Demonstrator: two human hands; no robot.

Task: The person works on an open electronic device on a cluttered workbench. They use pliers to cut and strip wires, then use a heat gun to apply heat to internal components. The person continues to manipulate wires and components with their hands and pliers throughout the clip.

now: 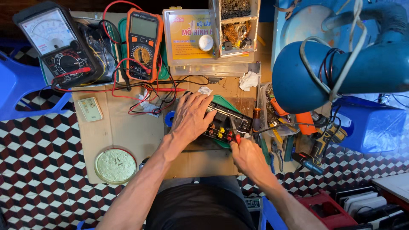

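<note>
Black circuit board (226, 123) pinned flat under left hand (191, 116); right hand (247, 155) clamped on red-handled pliers (234, 132). Tip slip likely could scrape components; test leads (140, 91) near wrist may snag.

The flat brown worktop (128, 132) looks like matt cardboard or fibreboard, scuffed in places. On it, the black circuit device (223, 123) under the left hand (191, 117) shows glossy plastic and small yellow parts. The right hand (247, 157) grips red-handled metal pliers (234, 132), their handles smooth plastic. Left of the device lies a round, dull metal lid (115, 165); above it stands an orange rubbery-cased multimeter (143, 44) and a clear glossy plastic box (191, 38).
</note>
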